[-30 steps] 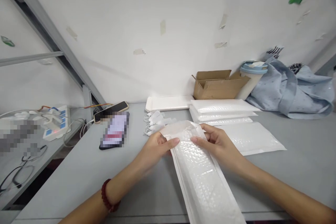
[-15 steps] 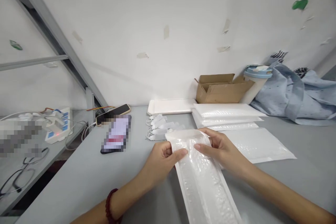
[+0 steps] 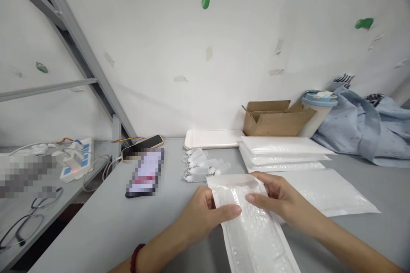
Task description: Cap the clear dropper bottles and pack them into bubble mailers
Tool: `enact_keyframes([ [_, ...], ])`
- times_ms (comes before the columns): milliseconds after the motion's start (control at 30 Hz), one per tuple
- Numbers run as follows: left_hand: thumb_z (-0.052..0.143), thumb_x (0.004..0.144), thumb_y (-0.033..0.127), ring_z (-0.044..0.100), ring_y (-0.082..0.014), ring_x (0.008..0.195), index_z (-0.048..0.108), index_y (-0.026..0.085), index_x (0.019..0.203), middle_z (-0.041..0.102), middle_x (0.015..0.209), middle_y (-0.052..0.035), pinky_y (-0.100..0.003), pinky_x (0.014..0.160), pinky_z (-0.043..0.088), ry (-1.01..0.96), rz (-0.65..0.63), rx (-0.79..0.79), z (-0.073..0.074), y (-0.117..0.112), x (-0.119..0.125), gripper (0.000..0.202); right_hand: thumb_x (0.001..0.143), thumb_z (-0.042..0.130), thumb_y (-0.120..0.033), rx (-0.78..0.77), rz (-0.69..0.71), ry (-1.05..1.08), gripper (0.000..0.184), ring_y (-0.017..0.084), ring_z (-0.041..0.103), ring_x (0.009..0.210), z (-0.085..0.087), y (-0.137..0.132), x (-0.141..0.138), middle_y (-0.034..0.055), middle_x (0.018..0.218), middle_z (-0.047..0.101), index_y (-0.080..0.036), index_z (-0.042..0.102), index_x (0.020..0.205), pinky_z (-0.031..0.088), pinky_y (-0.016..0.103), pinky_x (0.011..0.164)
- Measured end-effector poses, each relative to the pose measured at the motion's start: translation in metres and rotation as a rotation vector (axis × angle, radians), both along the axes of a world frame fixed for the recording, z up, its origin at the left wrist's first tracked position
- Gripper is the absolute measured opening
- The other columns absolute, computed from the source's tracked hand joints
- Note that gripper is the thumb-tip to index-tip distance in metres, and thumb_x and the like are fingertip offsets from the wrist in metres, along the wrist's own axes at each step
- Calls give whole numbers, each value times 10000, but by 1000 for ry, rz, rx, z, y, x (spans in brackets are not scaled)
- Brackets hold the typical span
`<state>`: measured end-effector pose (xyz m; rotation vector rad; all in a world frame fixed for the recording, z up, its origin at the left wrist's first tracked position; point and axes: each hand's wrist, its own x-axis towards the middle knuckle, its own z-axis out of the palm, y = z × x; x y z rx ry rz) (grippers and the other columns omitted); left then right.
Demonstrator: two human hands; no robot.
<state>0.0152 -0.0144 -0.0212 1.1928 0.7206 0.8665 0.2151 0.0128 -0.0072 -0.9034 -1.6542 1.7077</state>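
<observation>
I hold a long white bubble mailer (image 3: 253, 239) by its far end, above the grey table (image 3: 105, 222). My left hand (image 3: 205, 215) pinches the mailer's left edge, thumb on top. My right hand (image 3: 278, 198) grips the right side near the folded flap (image 3: 233, 180). Just beyond the flap lies a cluster of small clear packets with white loops (image 3: 201, 165).
A stack of white mailers (image 3: 282, 151) and a single flat one (image 3: 333, 192) lie to the right. Behind are a white tray (image 3: 211, 138), a cardboard box (image 3: 275, 117), a lidded cup (image 3: 318, 111) and blue cloth (image 3: 368, 123). Two phones (image 3: 144, 162) lie left; a power strip (image 3: 75, 160) sits on the side shelf.
The view has tilted up, so hands and mailer sit lower in frame. Both hands have kept their hold on the mailer's far end and drawn it slightly nearer.
</observation>
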Motion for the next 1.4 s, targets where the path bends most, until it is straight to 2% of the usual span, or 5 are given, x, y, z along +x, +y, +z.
enact_keyframes([
  [433,620,735,168,634,-175,786,747,206,910,730,884,-39,-245,675,481,191,181,107,1,-2,-7,219,730,689,-249,-96,27,54,149,87,538,623,-11,7,4,-4,717,626,-204,709,870,377,207,569],
  [733,791,617,164,618,-200,970,637,315,1115,665,1074,-14,-293,821,484,208,-170,133,16,-10,-25,542,647,571,-150,-218,0,250,200,106,547,552,1,5,9,6,648,658,-165,734,761,383,229,529],
  [1000,634,776,178,576,-120,587,651,208,748,659,677,6,-206,569,440,518,237,684,9,-6,-9,44,712,419,-303,-382,-49,399,320,138,554,578,-18,3,-11,54,668,644,-108,670,746,407,234,529],
  [1233,627,801,343,321,-55,403,476,174,597,377,434,83,-169,402,273,462,363,366,28,30,24,305,792,290,-557,-529,170,417,540,138,514,342,-47,11,-15,84,589,655,-114,590,861,300,215,310],
  [1400,637,788,361,299,-45,425,476,160,637,377,490,80,-168,407,248,224,212,107,18,62,66,299,825,191,-628,-611,-151,480,668,125,501,311,-40,-11,-22,73,513,606,-112,583,664,324,216,293],
])
